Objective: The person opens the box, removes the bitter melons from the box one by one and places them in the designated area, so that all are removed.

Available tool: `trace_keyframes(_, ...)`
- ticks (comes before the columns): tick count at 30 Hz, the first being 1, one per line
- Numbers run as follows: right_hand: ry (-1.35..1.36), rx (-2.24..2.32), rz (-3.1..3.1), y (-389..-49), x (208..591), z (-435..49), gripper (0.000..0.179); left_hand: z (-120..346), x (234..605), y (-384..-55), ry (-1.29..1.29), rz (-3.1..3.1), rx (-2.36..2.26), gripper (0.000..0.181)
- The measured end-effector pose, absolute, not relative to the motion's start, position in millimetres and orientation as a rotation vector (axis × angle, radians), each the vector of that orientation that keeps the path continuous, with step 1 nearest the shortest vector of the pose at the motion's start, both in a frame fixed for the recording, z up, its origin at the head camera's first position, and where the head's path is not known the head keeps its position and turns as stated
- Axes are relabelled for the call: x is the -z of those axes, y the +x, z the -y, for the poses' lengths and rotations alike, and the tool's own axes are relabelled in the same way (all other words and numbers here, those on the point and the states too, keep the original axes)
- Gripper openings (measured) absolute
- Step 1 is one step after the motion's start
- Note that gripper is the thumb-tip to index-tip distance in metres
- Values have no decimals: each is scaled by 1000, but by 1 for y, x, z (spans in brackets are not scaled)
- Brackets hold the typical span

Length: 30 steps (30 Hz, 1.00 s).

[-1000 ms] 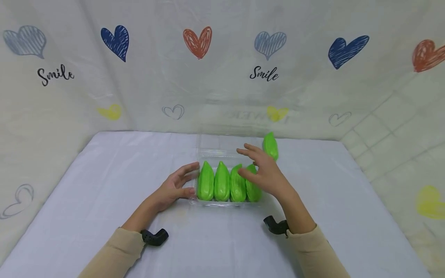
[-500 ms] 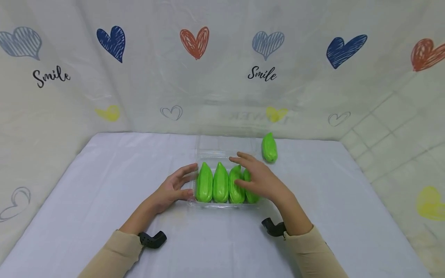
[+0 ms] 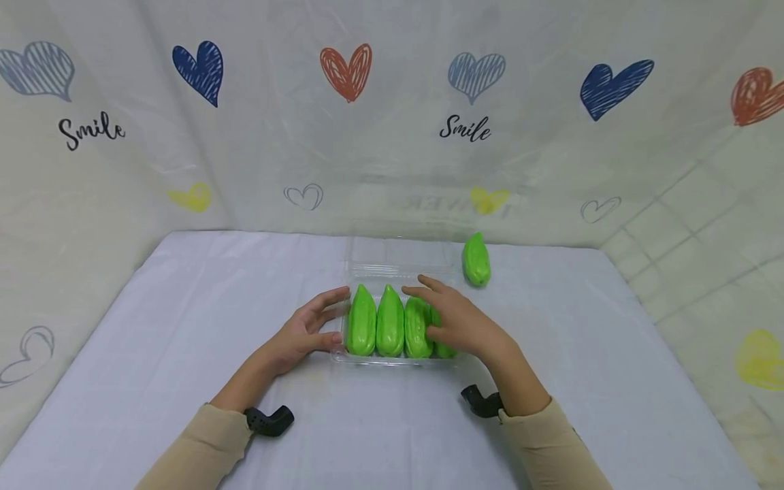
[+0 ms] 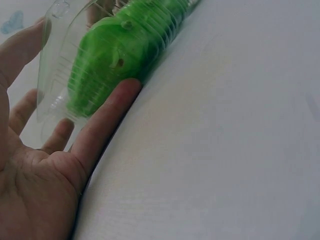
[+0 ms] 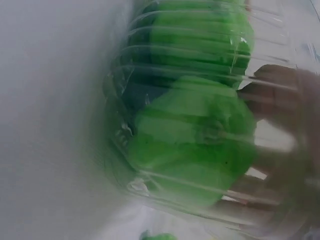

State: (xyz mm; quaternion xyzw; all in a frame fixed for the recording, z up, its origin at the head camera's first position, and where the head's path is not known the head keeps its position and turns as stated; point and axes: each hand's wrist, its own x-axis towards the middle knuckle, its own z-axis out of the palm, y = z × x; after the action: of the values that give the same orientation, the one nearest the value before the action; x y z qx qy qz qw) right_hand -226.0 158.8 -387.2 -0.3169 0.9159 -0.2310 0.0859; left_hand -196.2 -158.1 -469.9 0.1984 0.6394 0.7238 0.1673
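Heart-printed pale backdrop (image 3: 392, 150) behind white-covered table (image 3: 386, 435)

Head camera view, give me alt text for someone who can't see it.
The left hand touches the left side of an open clear plastic box holding four green, gourd-shaped pieces in a row; the right hand partly covers the rightmost one. A fifth piece lies outside on white cloth, farther back to the right. Behind, a backdrop shows hearts and "Smile".

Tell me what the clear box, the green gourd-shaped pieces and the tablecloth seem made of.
Clear box: thin, glossy plastic, by its transparent ribbed wall.
Green gourd-shaped pieces: shiny, perhaps plastic or coated foam, by highlights; core hidden.
Tablecloth: matte fabric, probably, from its soft creases.
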Motion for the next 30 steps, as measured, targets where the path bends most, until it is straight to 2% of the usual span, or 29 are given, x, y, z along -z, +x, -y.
trace_keyframes(16, -856, 797, -2821, -223, 382, -154, 86, 157, 468, -196, 553, -1819, -2056, 83)
trace_keyframes(23, -919, 611, -2621, -214, 377, -159, 101, 157, 468, -196, 561, -1819, -2056, 82)
trace_keyframes(30, -955, 530, -2642, -213, 382, -154, 101, 157, 469, -197, 577, -1821, -2055, 82)
